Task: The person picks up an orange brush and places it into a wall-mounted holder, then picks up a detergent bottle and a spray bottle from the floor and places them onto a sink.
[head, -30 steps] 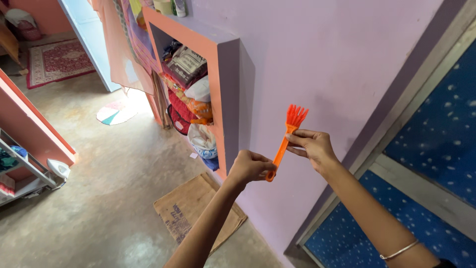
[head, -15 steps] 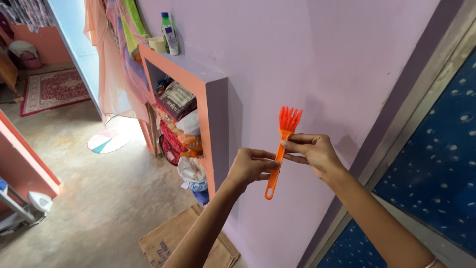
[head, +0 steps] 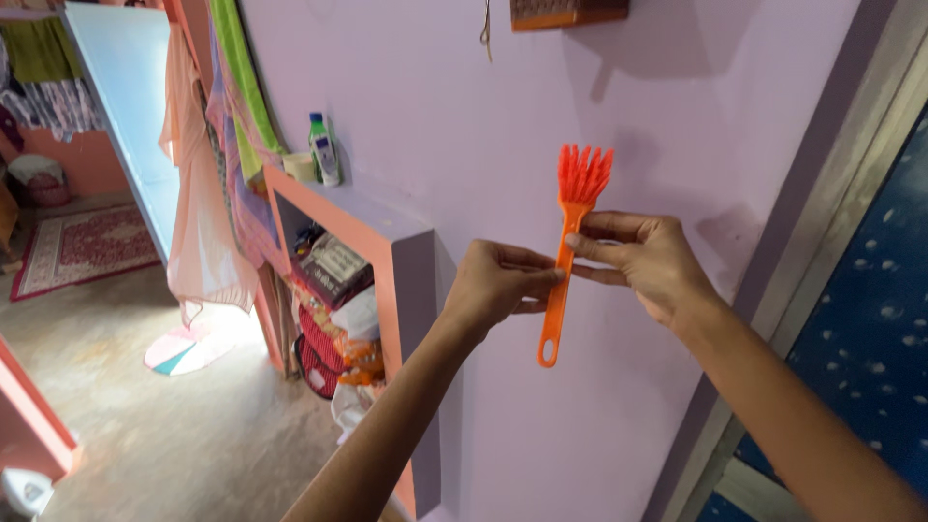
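One orange brush (head: 565, 253), bristles up, held before the lilac wall (head: 677, 106): left hand (head: 493, 283) and right hand (head: 650, 259) both pinch its handle. One bottle (head: 323, 150) stands on the shelf-top's (head: 358, 208) far edge.

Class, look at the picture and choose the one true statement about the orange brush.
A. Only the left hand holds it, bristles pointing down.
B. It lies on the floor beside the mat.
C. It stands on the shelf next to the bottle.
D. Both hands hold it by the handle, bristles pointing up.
D: the left hand and right hand both pinch the handle of the orange brush, whose bristles point up in front of the lilac wall.
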